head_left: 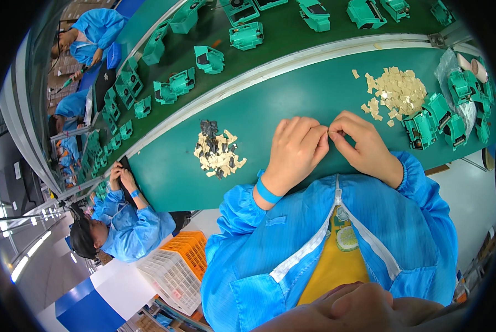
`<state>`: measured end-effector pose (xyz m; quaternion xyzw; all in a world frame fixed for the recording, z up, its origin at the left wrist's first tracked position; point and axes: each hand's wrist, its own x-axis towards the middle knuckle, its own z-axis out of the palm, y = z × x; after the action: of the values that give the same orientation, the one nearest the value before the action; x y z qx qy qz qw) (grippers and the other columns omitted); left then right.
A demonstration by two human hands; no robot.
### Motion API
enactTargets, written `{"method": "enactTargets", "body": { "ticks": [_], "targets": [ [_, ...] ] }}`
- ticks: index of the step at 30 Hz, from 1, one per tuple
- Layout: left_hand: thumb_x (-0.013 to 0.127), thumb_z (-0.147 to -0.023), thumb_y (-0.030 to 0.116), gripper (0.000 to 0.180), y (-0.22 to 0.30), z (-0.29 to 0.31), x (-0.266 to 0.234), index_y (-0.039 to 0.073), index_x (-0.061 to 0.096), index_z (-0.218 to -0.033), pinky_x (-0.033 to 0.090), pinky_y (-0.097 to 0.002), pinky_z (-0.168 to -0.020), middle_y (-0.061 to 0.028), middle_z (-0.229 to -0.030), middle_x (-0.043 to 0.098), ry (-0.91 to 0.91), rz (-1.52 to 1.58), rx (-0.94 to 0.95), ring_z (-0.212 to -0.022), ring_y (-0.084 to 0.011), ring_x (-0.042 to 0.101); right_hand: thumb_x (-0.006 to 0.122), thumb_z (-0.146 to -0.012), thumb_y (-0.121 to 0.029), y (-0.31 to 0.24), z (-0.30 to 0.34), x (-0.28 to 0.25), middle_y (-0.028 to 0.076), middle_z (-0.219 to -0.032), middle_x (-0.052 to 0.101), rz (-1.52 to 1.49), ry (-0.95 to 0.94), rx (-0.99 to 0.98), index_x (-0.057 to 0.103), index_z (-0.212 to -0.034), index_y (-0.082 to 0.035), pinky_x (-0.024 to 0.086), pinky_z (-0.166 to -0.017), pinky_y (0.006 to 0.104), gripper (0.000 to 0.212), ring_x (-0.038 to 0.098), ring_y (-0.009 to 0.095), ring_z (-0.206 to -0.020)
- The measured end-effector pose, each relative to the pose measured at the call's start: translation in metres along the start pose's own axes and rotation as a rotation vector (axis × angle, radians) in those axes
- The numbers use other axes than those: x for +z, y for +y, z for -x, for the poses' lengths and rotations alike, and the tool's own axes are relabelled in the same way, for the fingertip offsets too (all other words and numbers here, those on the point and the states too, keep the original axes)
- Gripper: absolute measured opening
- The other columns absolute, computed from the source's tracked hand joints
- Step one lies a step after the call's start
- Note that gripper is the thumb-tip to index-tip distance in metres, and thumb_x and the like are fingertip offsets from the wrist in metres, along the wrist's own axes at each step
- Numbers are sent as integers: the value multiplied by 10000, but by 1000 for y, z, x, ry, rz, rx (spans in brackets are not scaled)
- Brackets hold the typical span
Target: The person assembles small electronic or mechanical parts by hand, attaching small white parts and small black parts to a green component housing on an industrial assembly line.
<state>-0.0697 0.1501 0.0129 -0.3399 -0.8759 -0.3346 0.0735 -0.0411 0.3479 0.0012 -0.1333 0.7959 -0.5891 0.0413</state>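
Observation:
Above the near edge of the green work table (pixel 281 91), my left hand (pixel 296 146) and my right hand (pixel 365 145) meet at the fingertips. Both are closed in a pinch. Whatever lies between the fingertips is too small to make out. Left of my hands is a mixed heap of cream and black scraps (pixel 220 157). A larger pile of small cream pieces (pixel 400 91) is spread out beyond my right hand. Several green plastic housings (pixel 420 130) are clustered to the right of that pile, beside a clear plastic bag (pixel 446 69).
A metal rail (pixel 264 63) separates my table from a dark green conveyor (pixel 281 44) bearing several green housings (pixel 247 36). At the left, a co-worker in blue (pixel 134 229) has both hands at the table. Orange (pixel 188 246) and white (pixel 170 276) crates stand below.

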Motion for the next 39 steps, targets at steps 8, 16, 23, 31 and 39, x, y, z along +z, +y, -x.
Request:
{"method": "enactTargets", "body": {
  "ticks": [8,16,23,31,39],
  "targets": [
    [768,-784,20,124,0,-23,22,37,698,-884,501,-401,-685,-89,-882,669,41,200,-36,-798,-286,650,624,-917,-2,7,9,-25,78,-876,604,-93,80,75,622,-972,6,499,-684,289,55,607,165,-758],
    [716,-884,63,124,-25,-65,108,8,730,-994,540,-424,-720,-139,-926,683,-40,199,-83,-787,-308,671,618,-999,-43,21,29,-60,40,-930,654,-281,433,306,659,-1092,5,516,-740,242,113,618,88,-811],
    [706,-893,80,223,-12,-65,85,42,712,-1112,516,-399,-840,-124,-1074,695,83,400,50,-953,-314,663,650,-976,-33,24,29,-66,80,-960,693,142,282,306,695,-1147,15,527,-723,264,183,663,131,-813],
    [740,-858,72,117,-12,-47,60,24,723,-964,493,-370,-853,-88,-954,725,-150,543,-146,-917,-280,663,731,-881,-12,12,11,-50,93,-860,633,193,312,94,695,-1010,-1,531,-703,330,134,652,222,-806],
    [740,-842,75,83,-11,-43,57,42,722,-916,477,-386,-842,-75,-907,718,-92,428,-73,-864,-260,661,738,-801,7,11,5,-50,137,-863,634,355,210,-15,714,-908,21,511,-710,407,111,636,328,-815]
  ]
}}
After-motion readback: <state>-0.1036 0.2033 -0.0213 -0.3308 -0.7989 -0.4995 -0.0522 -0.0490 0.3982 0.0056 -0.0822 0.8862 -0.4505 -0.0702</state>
